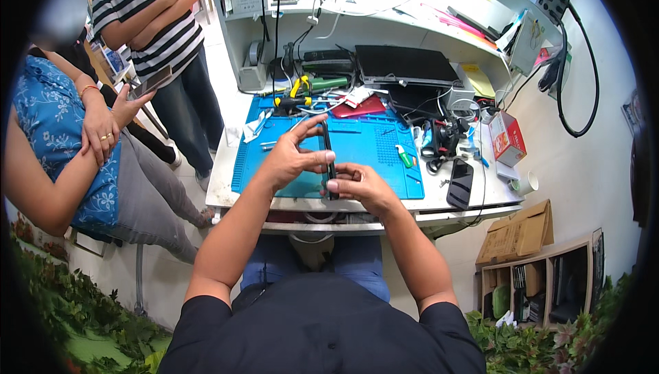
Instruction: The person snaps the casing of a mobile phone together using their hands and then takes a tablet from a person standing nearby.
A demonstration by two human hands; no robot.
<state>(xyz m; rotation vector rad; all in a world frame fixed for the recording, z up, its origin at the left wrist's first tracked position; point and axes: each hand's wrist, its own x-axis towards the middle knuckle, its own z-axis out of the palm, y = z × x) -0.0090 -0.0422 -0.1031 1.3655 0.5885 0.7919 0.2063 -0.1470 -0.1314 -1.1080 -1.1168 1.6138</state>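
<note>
My left hand (295, 158) grips a slim dark phone (327, 137) on edge, fingers along its upper part and thumb at its middle. My right hand (357, 185) holds the lower end between thumb and fingers. The phone is above a blue silicone work mat (381, 134) on a white desk (223, 182). Yellow-handled tools (292, 102), red sheets (357, 108) and a small green-handled tool (405, 156) lie around the mat.
Two people (96, 141) (158, 31) stand at my left. At the right are a tool cluster (436, 141), a dark phone (458, 185), a red box (506, 137) and cup (527, 182). A monitor (405, 64) lies behind; a cardboard box (515, 237) and cubby shelf (542, 281) stand lower right.
</note>
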